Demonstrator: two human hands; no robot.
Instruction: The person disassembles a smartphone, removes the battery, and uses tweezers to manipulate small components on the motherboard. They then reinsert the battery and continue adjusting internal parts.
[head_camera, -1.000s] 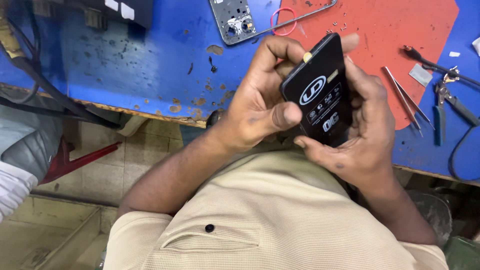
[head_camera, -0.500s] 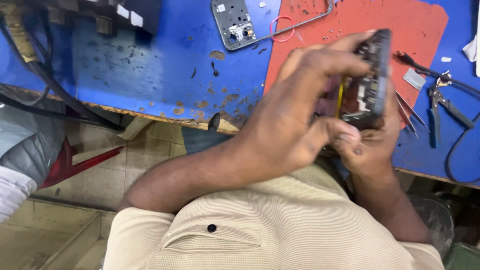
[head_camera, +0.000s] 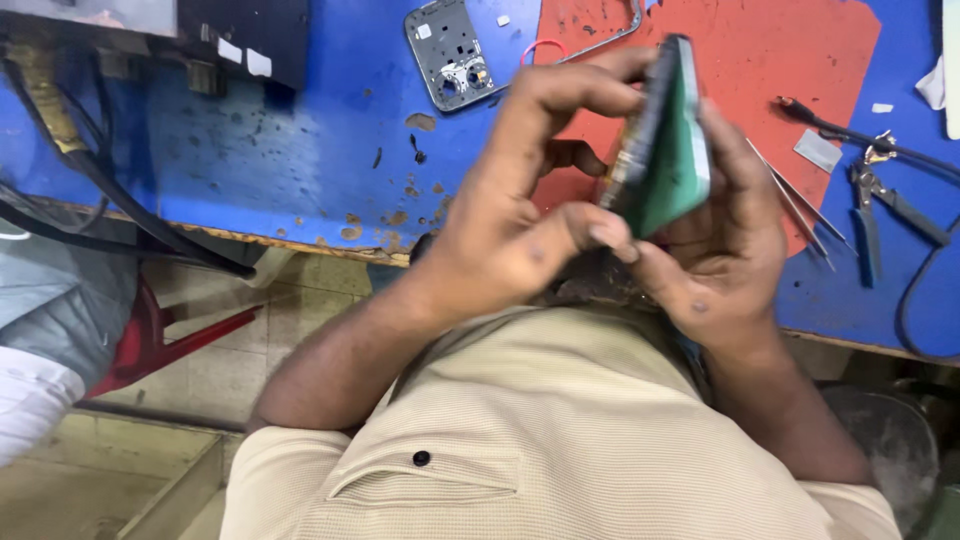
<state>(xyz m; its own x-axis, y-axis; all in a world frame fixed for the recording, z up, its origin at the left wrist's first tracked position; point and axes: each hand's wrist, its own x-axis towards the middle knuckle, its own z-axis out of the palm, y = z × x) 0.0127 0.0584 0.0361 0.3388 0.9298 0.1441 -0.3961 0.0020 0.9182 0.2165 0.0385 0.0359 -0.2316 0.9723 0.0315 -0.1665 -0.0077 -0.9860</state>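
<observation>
above the scuffed blue tabletop (head_camera: 250, 170) we pinch a slim green-backed phone body (head_camera: 668, 150) edge-up, left hand (head_camera: 510, 230) and right hand (head_camera: 715, 250) both closed round it, likely exposing its seam; steel tweezers (head_camera: 795, 205) lie nearby.

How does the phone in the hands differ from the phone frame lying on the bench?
The phone is held edge-on, clear of the bench, between both hands, its green face showing; the phone frame lies flat and untouched on the blue bench. The phone looks whole; the frame is a bare grey shell. Both are slim rectangles.
</observation>
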